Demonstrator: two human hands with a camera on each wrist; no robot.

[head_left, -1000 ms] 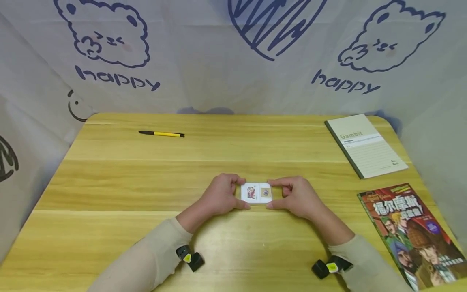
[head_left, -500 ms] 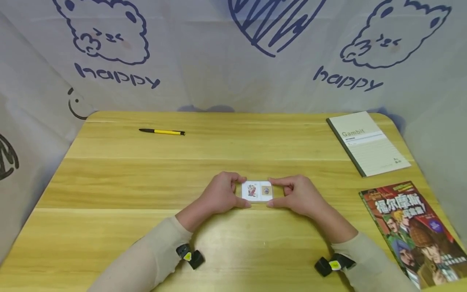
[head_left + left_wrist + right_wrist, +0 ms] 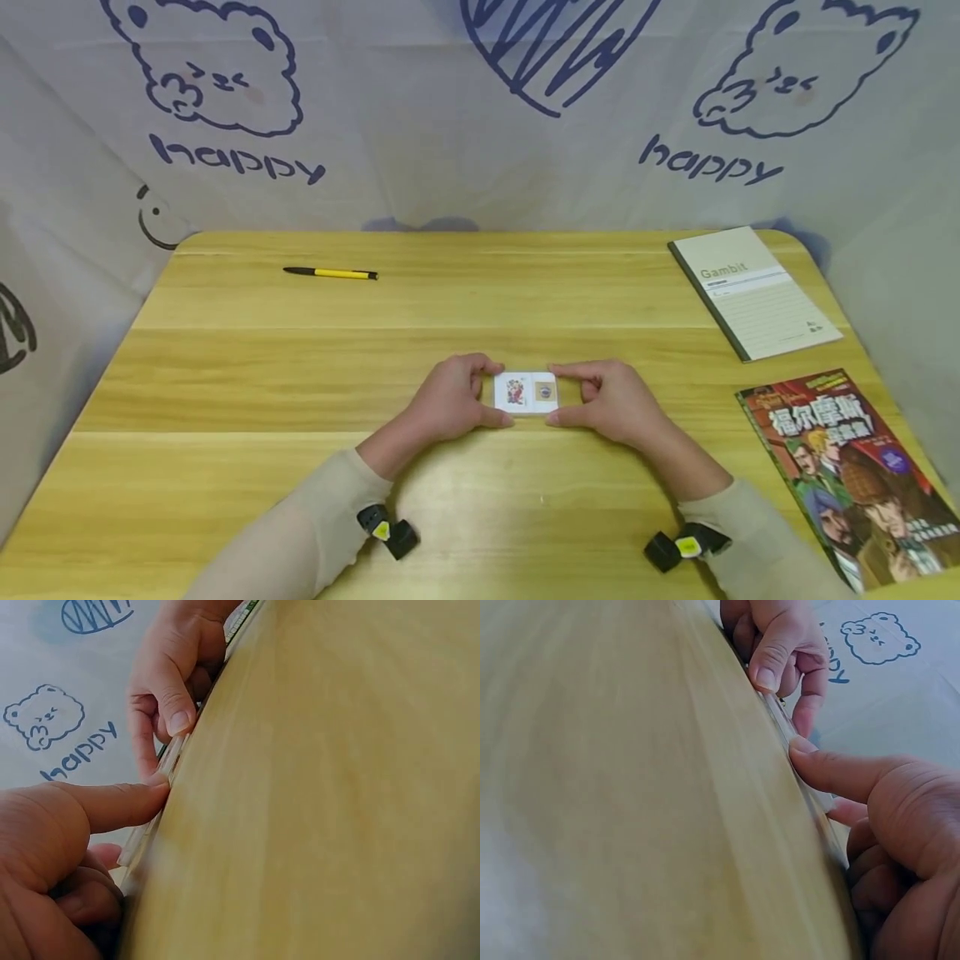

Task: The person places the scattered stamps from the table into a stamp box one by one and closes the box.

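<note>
In the head view, a small flat plastic card case [image 3: 531,392] lies at the middle of the table, with a colourful figure on its left panel and a tan square picture on its right. My left hand [image 3: 457,398] pinches its left end between thumb and index finger. At the opposite end, my right hand [image 3: 613,402] pinches it the same way. The left wrist view shows the case's clear edge [image 3: 135,844] low along the wooden surface. Seen from the right wrist, both thumbs press the near side of the case [image 3: 781,720], and the other fingers are curled beneath.
A yellow and black pen [image 3: 330,273] lies at the back left of the wooden table [image 3: 225,367]. On the right are a notebook [image 3: 757,296] and, nearer, a colourful comic-style book [image 3: 851,483]. A white cloth with drawings [image 3: 420,108] hangs behind the table.
The head view shifts slightly. Both hands keep their pinch on the card case, which stays in about the same place.
</note>
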